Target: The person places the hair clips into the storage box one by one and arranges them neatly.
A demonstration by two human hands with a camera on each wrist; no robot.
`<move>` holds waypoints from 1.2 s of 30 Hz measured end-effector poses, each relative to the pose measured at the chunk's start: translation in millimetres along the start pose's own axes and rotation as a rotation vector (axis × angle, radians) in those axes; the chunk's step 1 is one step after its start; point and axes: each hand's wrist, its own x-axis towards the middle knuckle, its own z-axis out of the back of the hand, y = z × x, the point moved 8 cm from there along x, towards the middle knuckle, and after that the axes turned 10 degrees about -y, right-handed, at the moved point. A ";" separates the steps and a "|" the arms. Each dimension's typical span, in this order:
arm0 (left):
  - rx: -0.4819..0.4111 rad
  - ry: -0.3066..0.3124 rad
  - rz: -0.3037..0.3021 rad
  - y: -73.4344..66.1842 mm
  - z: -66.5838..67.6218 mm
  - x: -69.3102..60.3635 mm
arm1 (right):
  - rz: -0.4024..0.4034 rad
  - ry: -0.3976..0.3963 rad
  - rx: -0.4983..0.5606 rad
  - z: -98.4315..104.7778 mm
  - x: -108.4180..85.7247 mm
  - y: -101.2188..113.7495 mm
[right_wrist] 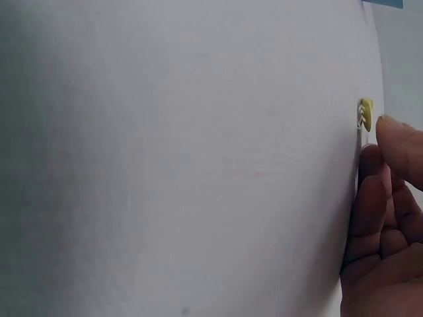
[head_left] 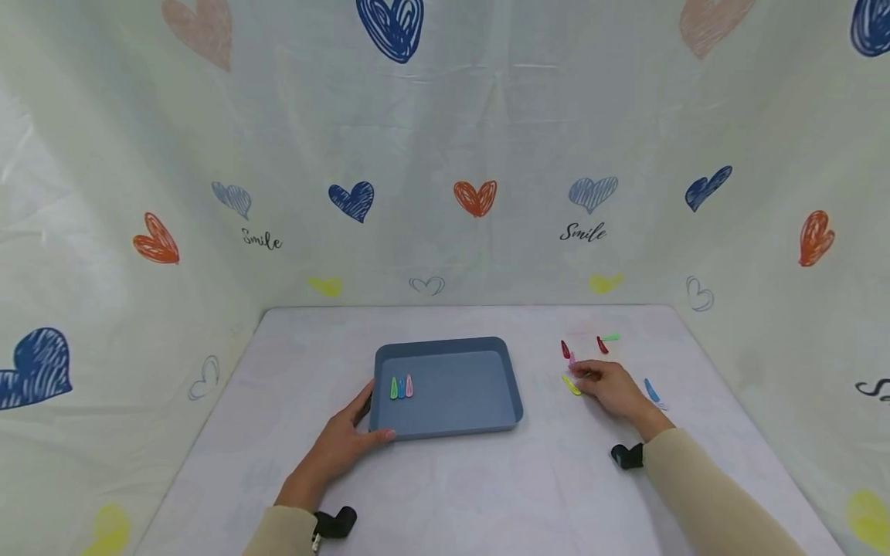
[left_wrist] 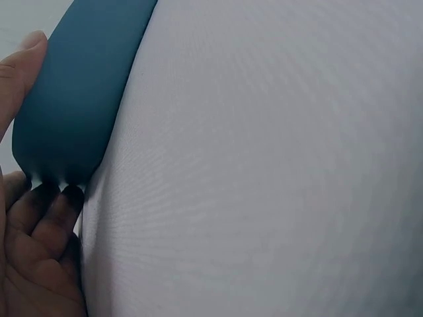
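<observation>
Tray [head_left: 459, 394] on table [head_left: 452, 494], clips [head_left: 401, 388] inside; loose clips [head_left: 602, 346] right

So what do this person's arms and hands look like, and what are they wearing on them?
The left sleeve and right sleeve are plain beige, reaching to the wrists. A small, black, rounded gadget sits at each wrist: left gadget, right gadget. The left hand and right hand wear no gloves, and I see no rings.
</observation>
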 end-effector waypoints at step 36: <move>-0.003 -0.012 -0.019 0.2 -0.5 1.6 | -0.105 -0.117 0.210 12.6 2.0 -5.6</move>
